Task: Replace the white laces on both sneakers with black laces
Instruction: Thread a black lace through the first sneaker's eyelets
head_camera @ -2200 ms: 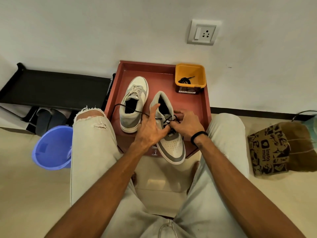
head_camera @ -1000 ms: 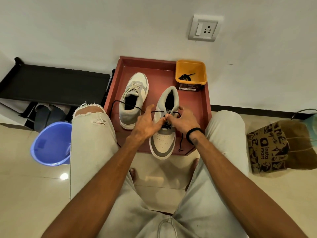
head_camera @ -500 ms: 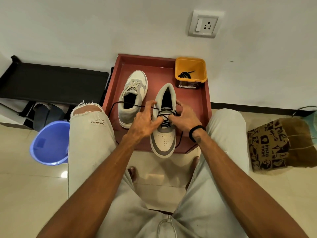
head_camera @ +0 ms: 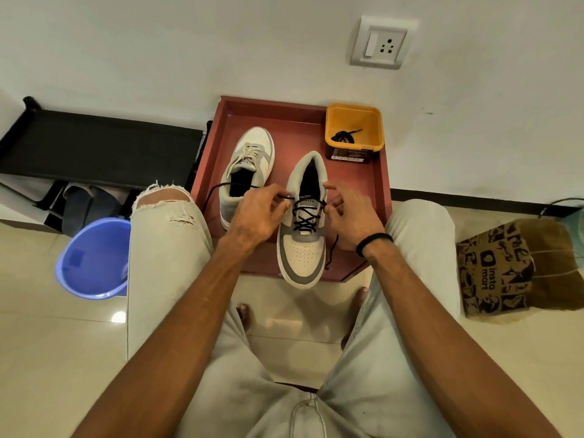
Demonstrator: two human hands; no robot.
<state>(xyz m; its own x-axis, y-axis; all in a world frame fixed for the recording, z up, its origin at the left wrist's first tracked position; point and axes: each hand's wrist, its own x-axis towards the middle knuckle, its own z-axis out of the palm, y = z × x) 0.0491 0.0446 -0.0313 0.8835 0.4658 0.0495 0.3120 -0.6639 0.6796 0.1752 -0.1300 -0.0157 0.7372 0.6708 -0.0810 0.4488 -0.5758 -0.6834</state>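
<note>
Two grey and white sneakers stand on a red tray (head_camera: 377,197). The near sneaker (head_camera: 302,254) points toe toward me and carries a crossed black lace (head_camera: 306,216). My left hand (head_camera: 259,216) pinches the lace's left end at the top eyelet, and that end trails left over the other shoe. My right hand (head_camera: 350,213) pinches the right end beside the shoe's collar, with the tail hanging down near my wrist. The far sneaker (head_camera: 249,165) still has white laces. A second black lace (head_camera: 344,135) lies in an orange tub (head_camera: 354,121).
A blue bucket (head_camera: 91,257) stands on the floor left of my knee. A black rack (head_camera: 94,143) runs along the wall at left. A brown paper bag (head_camera: 512,267) sits at right. My knees flank the tray's front edge.
The near sneaker has been turned straighter and set down on the tray. My hands have drawn apart, pulling the black lace ends out to either side of the top eyelets.
</note>
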